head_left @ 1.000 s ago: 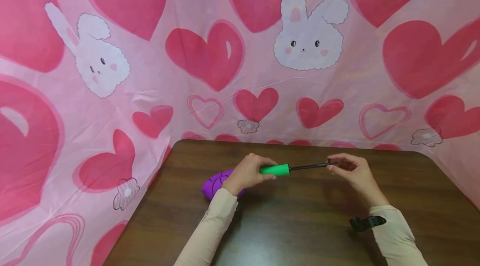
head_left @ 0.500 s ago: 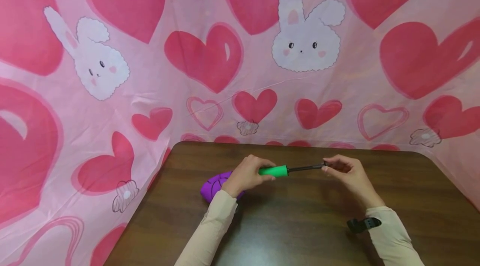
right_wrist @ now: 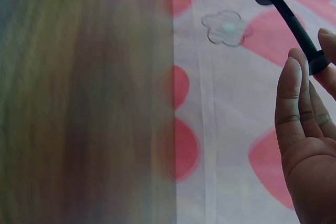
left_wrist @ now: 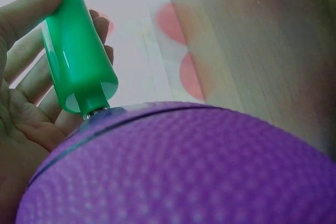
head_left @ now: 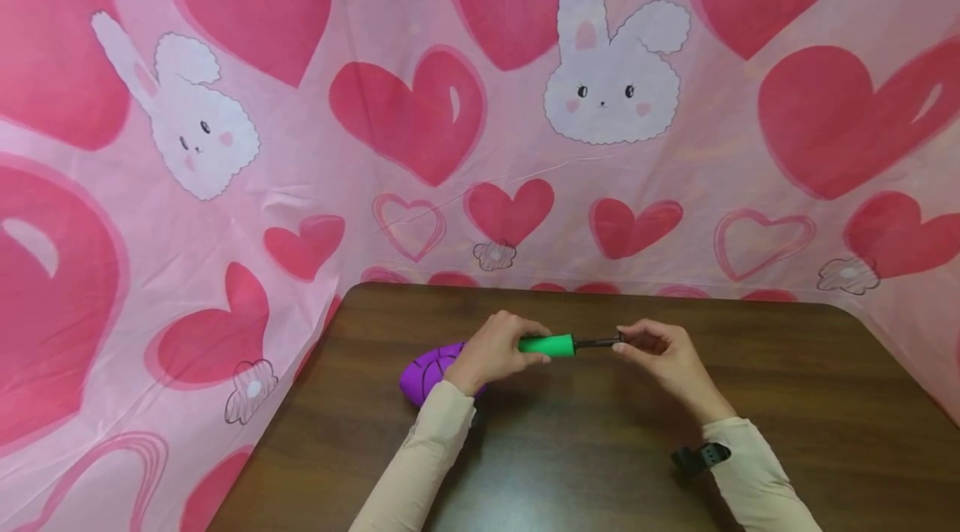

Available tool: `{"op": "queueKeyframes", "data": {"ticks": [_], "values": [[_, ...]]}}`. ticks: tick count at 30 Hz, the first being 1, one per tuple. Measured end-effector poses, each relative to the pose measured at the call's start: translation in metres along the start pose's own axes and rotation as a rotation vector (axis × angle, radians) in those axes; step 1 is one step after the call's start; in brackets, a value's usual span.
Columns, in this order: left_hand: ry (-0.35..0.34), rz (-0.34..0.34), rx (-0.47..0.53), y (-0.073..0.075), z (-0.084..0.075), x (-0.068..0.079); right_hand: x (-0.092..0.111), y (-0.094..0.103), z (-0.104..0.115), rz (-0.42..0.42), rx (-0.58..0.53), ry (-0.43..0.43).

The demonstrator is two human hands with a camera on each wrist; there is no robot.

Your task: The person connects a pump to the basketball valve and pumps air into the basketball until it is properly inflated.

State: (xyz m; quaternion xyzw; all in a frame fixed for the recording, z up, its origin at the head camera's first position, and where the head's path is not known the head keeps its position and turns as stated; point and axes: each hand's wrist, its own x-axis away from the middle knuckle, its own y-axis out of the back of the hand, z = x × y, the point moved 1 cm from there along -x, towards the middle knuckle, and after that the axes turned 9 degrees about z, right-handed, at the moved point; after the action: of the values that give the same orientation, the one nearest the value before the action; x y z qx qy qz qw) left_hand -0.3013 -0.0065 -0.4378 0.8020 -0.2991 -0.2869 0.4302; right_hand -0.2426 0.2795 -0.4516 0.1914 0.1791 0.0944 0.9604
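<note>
1. Head view: your left hand (head_left: pixel 498 348) has its fingers curled round the green hand pump (head_left: pixel 547 345). Right of the pump, your right hand (head_left: pixel 667 357) pinches the end of the black plunger rod (head_left: pixel 596 343). Left of the pump, the purple ball (head_left: pixel 429 375) sits partly hidden by your left wrist.
2. Left wrist view: your thumb presses the pump's side; the metal fitting (left_wrist: pixel 96 113) at its end meets the ball's pebbled surface.
3. Right wrist view: your three other fingers stand nearly straight beside the rod's end.
</note>
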Motion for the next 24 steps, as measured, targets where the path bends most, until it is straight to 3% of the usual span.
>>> {"op": "queueKeyframes", "data": {"ticks": [6, 15, 24], "values": [[0.012, 0.017, -0.001, 0.0, -0.004, 0.0, -0.001, -0.014, -0.001, -0.006, 0.008, -0.042], [0.001, 0.029, -0.019, -0.004, -0.008, 0.0, -0.002, -0.034, -0.004, 0.022, 0.013, -0.022], [0.001, 0.026, -0.017, -0.003, -0.008, 0.0, -0.002, -0.036, -0.001, 0.048, 0.0, -0.021]]}}
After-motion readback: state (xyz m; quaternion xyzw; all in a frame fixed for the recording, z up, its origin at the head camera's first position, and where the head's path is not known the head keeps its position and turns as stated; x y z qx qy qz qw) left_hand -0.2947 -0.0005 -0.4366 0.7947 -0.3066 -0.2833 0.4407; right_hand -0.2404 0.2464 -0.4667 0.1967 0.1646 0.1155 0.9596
